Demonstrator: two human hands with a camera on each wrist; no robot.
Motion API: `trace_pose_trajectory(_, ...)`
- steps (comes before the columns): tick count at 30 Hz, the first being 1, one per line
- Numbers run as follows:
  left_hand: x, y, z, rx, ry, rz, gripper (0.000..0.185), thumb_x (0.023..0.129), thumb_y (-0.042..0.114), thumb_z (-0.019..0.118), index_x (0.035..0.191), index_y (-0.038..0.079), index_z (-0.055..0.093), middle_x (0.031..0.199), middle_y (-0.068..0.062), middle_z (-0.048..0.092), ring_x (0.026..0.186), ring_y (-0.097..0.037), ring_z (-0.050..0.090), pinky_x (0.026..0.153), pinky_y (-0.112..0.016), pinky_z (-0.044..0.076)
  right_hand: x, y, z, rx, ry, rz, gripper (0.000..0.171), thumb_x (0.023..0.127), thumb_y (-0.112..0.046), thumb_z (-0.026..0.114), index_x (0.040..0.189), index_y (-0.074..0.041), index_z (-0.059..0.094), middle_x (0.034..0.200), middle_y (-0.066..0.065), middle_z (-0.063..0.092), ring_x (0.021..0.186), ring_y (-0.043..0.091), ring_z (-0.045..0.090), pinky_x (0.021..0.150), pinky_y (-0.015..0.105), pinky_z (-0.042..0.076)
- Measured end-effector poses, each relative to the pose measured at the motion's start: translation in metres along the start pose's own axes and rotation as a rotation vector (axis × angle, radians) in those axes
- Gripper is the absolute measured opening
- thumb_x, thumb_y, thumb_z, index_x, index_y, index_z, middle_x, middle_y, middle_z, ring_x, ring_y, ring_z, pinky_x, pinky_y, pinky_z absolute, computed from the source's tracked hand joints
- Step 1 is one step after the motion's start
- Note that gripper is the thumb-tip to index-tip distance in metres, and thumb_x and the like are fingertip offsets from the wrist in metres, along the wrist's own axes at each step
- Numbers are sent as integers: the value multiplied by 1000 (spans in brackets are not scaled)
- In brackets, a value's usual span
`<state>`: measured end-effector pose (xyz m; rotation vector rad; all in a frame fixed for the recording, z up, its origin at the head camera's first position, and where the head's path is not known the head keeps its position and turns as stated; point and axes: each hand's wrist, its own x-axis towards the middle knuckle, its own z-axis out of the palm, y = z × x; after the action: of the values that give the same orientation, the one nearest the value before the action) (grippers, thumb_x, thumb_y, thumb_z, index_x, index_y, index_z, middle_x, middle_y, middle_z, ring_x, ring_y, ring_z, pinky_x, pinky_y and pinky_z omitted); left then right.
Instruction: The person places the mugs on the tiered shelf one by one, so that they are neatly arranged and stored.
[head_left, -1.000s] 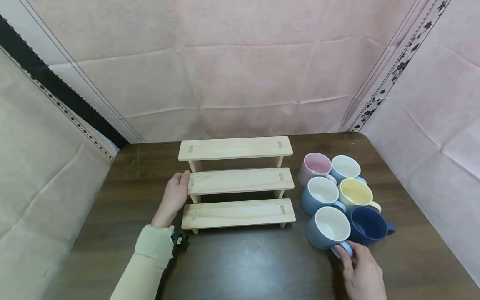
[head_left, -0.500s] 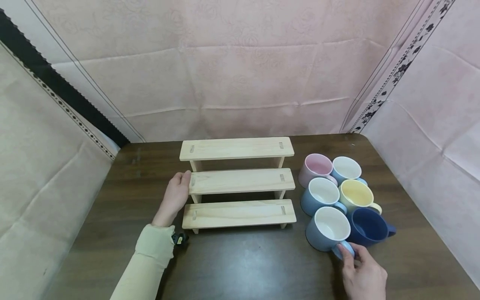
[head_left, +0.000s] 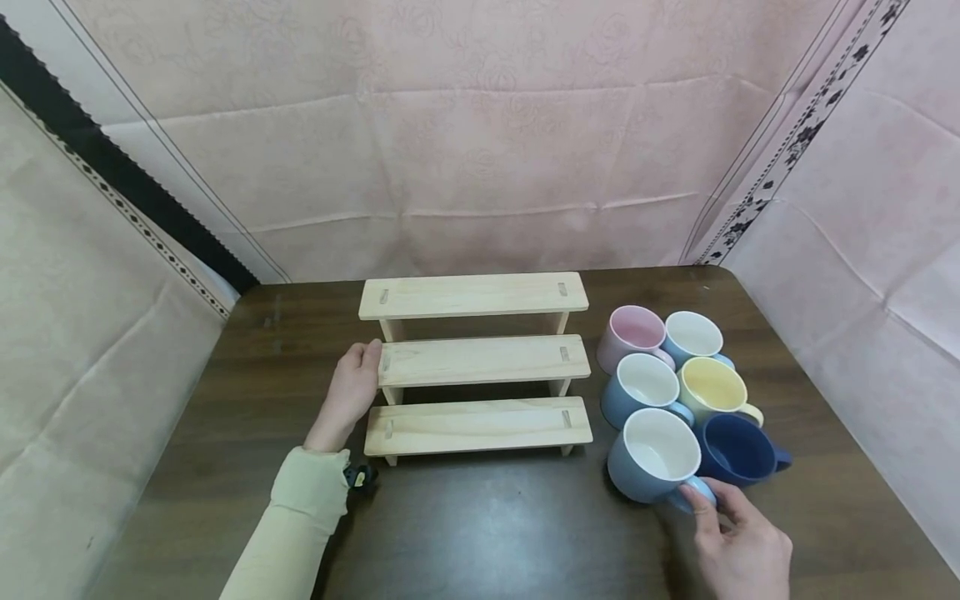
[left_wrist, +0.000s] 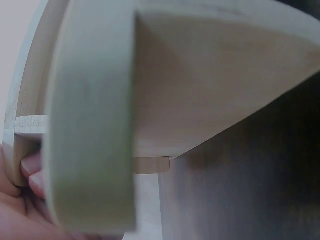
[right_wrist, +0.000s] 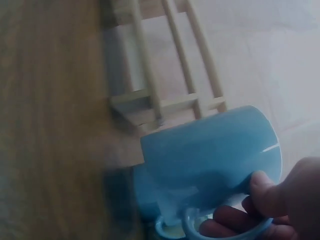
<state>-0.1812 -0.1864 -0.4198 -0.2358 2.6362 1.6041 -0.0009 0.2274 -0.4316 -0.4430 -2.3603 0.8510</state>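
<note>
Blue mug point(head_left: 651, 467), white inside, is at the near left corner of the mug group, to the right of the shelf, with its handle point(head_left: 703, 487) turned toward the person's right side. The right hand point(head_left: 742, 537) grasps that handle between thumb and curled fingers, probably because a side hold leaves the rim free. A dark patch beneath the mug suggests its base is just off the table point(head_left: 480, 521), though the gap itself cannot be seen.

Just behind is the middle-row blue mug point(head_left: 643, 392), then the pink mug point(head_left: 633, 333). To their right are the dark blue mug point(head_left: 737, 450), the yellow mug point(head_left: 711, 387) and the light blue mug point(head_left: 692, 335). Packed in 2 columns, handles mostly toward the near right, they seem arranged so that the right hand meets a handle first.

Across to the left, the wooden shelf point(head_left: 483, 362) stands in steps rising toward the back. The left hand point(head_left: 348, 387) grips the left end of its middle board, likely to steady it. A pale sleeve point(head_left: 296, 500) and a black wrist device point(head_left: 362, 477) follow on that arm, and patterned cloth point(head_left: 480, 150) hangs beyond the table.

Counted: 6 mugs, 1 in hand and 5 beside it; 1 shelf with 3 boards; 2 hands, each occupied
</note>
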Motion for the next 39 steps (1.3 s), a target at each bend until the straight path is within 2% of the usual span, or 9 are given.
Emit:
trace_pose_trajectory(6, -1, 1, 0, -15, -7, -3, 52, 106, 42, 28, 121, -5, 47, 84, -11, 46, 71, -23, 46, 64, -33, 39, 9, -16, -17, 13, -83, 46, 15, 83, -12, 79, 92, -2, 72, 85, 19, 72, 68, -29, 42, 55, 0, 38)
trace_pose_trajectory(13, -2, 2, -1, -11, -2, 1, 52, 106, 41, 28, 121, -5, 47, 89, -13, 48, 77, -25, 46, 67, -34, 39, 27, -38, -38, 20, -106, -23, 13, 80, -13, 81, 90, -8, 74, 83, 16, 73, 70, -25, 48, 58, 2, 40)
trace_pose_trajectory(16, -1, 2, 0, -15, 0, 4, 51, 106, 40, 29, 120, -5, 48, 87, -12, 48, 74, -24, 47, 66, -34, 39, 35, -46, -45, 18, -104, -77, 14, 78, -14, 83, 89, -13, 74, 73, -6, 71, 62, -22, 51, 56, 5, 40)
trace_pose_trajectory(20, -1, 1, 1, -22, 2, 10, 50, 106, 40, 30, 118, -5, 48, 81, -10, 46, 68, -22, 45, 62, -33, 39, 45, -60, -48, 68, -113, -151, 18, 76, -11, 85, 89, -16, 75, 74, -34, 59, 60, -14, 57, 57, 7, 42)
trace_pose_trajectory(23, -1, 0, 1, -16, 3, 10, 51, 106, 41, 29, 119, -5, 48, 84, -12, 47, 71, -23, 46, 64, -33, 39, 53, -72, -45, 123, -125, -214, 21, 74, -8, 85, 90, -16, 75, 80, -32, 62, 67, -13, 60, 62, 6, 44)
trace_pose_trajectory(27, 0, 0, 0, -6, 2, 6, 52, 106, 42, 29, 121, -5, 48, 93, -15, 50, 81, -26, 47, 69, -34, 39, 64, -88, -36, 179, -123, -310, 23, 71, -5, 86, 91, -12, 76, 79, -10, 70, 66, -11, 59, 62, 7, 44)
trace_pose_trajectory(31, 0, 0, 1, -10, 4, 3, 52, 106, 41, 29, 122, -5, 48, 97, -16, 50, 86, -28, 47, 71, -35, 39, 74, -103, -21, 227, -122, -366, 24, 72, -5, 86, 94, -7, 76, 84, 5, 73, 75, -16, 58, 65, 6, 44)
trace_pose_trajectory(35, -1, 1, 1, -11, 15, 4, 48, 107, 38, 31, 119, -5, 50, 93, -15, 49, 83, -28, 47, 69, -35, 39, 83, -116, -5, 259, -131, -415, 23, 74, -6, 85, 96, -5, 75, 86, 7, 73, 82, -13, 59, 65, 7, 45)
trace_pose_trajectory(39, -1, 1, 1, -11, 26, 17, 45, 107, 36, 32, 114, -4, 50, 86, -13, 47, 76, -26, 46, 66, -34, 39, 89, -129, 9, 269, -155, -409, 20, 77, -9, 83, 95, -6, 75, 79, 3, 72, 79, 6, 66, 61, 9, 44)
